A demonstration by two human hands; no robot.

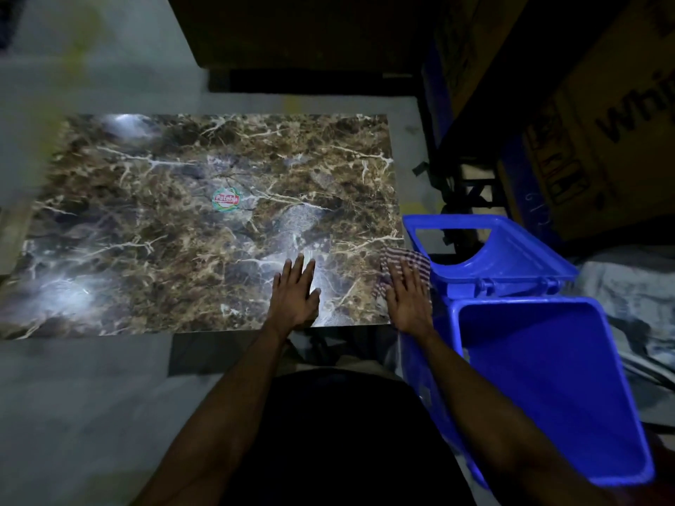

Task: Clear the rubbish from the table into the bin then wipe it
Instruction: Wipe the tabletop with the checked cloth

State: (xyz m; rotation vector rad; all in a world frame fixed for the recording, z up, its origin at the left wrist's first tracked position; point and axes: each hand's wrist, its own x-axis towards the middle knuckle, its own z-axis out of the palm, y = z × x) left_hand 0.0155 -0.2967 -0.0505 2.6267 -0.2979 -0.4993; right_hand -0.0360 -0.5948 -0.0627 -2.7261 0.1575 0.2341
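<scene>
A brown marble-patterned table (146, 228) fills the middle of the view. My left hand (296, 292) lies flat on it near the front edge, fingers spread, holding nothing. My right hand (409, 297) presses flat on a striped red-and-white cloth (416, 259) at the table's front right corner. A blue bin (548, 378) stands just right of the table, its hinged lid (511, 250) swung open toward the back. A round red-and-green sticker (226, 199) sits on the tabletop's middle.
A large cardboard box (602, 122) with printed lettering stands at the back right. Dark furniture (299, 31) rises behind the table. Grey floor (73, 414) surrounds the table on the left and front. A crumpled grey sheet (628, 286) lies right of the bin.
</scene>
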